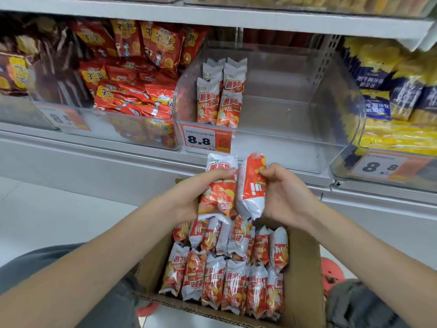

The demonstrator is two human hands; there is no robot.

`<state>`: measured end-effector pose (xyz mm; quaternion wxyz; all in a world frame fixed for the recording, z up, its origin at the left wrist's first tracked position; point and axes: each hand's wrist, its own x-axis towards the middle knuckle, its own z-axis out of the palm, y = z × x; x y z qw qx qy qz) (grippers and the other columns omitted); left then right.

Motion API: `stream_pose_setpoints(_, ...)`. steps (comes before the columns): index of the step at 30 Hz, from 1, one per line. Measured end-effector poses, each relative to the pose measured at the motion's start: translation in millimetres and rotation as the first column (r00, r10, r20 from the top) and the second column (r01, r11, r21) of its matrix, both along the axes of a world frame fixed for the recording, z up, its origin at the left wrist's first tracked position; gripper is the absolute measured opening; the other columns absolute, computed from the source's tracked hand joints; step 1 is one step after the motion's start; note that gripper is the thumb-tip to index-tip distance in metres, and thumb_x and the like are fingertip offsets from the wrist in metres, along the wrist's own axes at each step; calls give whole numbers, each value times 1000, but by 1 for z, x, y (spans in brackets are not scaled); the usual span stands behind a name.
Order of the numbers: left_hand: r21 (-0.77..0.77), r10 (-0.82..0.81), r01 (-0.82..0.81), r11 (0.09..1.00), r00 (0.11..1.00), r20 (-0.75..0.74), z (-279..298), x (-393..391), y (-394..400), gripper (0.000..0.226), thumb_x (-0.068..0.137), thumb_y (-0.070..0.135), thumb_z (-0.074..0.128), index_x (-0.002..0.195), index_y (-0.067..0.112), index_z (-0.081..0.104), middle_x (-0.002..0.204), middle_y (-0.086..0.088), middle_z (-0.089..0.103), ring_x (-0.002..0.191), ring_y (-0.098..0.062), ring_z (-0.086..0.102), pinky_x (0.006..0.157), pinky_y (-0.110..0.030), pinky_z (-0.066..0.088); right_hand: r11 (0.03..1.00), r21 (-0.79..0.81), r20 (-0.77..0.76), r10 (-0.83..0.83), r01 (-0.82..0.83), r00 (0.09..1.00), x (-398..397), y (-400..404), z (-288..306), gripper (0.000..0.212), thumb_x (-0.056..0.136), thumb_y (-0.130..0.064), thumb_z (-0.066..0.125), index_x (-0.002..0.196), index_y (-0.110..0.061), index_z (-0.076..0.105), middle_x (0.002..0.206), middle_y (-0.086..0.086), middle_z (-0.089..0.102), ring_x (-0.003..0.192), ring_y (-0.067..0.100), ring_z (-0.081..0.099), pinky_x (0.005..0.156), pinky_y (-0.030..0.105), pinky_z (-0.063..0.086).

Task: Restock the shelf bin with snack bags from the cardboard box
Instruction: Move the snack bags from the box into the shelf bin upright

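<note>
My left hand (189, 195) grips an upright red-and-white snack bag (218, 185), label facing me. My right hand (281, 195) grips a second snack bag (251, 185) turned upside down, right beside the first. Both bags hang above the open cardboard box (305, 268), which holds several rows of the same bags (227, 278). The clear shelf bin (295, 119) stands behind and above my hands. A few snack bags (220, 95) stand upright at its left end; the rest of the bin is bare.
A bin of red snack packets (132, 74) is to the left, and one of yellow-and-blue packs (397, 95) to the right. Orange 8.8 price tags (205, 138) hang on the bin fronts. A shelf board (212, 17) runs overhead. My knees flank the box.
</note>
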<state>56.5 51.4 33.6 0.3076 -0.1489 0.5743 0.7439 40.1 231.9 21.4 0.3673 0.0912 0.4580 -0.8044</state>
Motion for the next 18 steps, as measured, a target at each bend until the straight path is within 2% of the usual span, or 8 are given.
stream_pose_setpoints(2, 41, -2, 1, 999, 1000, 18, 7, -5, -9, 32, 71, 26, 68, 99, 10, 63, 83, -10, 74, 69, -20, 72, 66, -35, 60, 997, 51, -45, 60, -58, 997, -3, -1, 5, 52, 81, -19, 62, 129, -5, 49, 119, 14, 64, 106, 28, 65, 86, 53, 53)
stream_pose_setpoints(5, 40, -28, 27, 999, 999, 32, 16, -13, -21, 37, 71, 28, 75, 103, 11, 64, 95, -12, 73, 79, -23, 71, 76, -37, 58, 998, 62, -76, 2, 3, 997, 0, 2, 12, 64, 68, -11, 70, 129, -11, 48, 107, 12, 72, 98, 27, 70, 82, 59, 54)
stream_pose_setpoints(7, 53, -22, 20, 998, 999, 39, 18, -15, -27, 39, 69, 29, 74, 103, 11, 64, 105, -15, 69, 93, -29, 67, 85, -45, 53, 994, 96, -93, -35, 44, 995, 2, 7, 20, 68, 62, -8, 72, 125, -16, 49, 98, 10, 73, 88, 25, 72, 75, 57, 56)
stream_pose_setpoints(9, 73, -30, 26, 997, 998, 53, 20, -13, -27, 40, 70, 27, 73, 104, 9, 63, 113, -20, 66, 103, -35, 64, 88, -52, 52, 978, 202, -158, -15, 47, 987, 5, 11, 27, 72, 55, -11, 76, 122, -20, 50, 100, 9, 72, 85, 24, 72, 70, 49, 59)
stream_pose_setpoints(11, 65, -52, 49, 997, 998, 45, 21, -9, -21, 31, 74, 23, 74, 99, 8, 65, 101, -18, 71, 89, -32, 70, 77, -46, 57, 940, 337, -238, 25, 58, 971, 8, 12, 30, 76, 51, -20, 80, 120, -27, 50, 101, 5, 72, 85, 21, 73, 67, 42, 60)
stream_pose_setpoints(13, 8, -69, 69, 998, 997, 29, 21, -6, -13, 34, 70, 27, 68, 99, 9, 68, 96, -13, 74, 79, -24, 72, 72, -37, 59, 910, 407, -268, 32, 83, 963, 11, 11, 30, 78, 49, -31, 80, 121, -29, 49, 102, 2, 73, 87, 20, 73, 68, 41, 60)
stream_pose_setpoints(16, -81, -94, 94, 992, 996, -2, 15, -3, -4, 56, 67, 35, 70, 117, 13, 64, 108, -8, 73, 92, -23, 71, 78, -34, 59, 897, 426, -267, -1, 119, 964, 14, 9, 28, 71, 56, -43, 75, 121, -28, 50, 103, 1, 73, 91, 20, 72, 73, 45, 60)
stream_pose_setpoints(18, -103, -91, 90, 991, 996, -2, 15, -2, -3, 59, 64, 37, 71, 118, 14, 63, 106, -7, 73, 91, -22, 71, 76, -32, 59, 906, 412, -252, 5, 103, 968, 15, 10, 29, 63, 63, -47, 72, 120, -26, 53, 103, 2, 74, 94, 20, 71, 77, 48, 59)
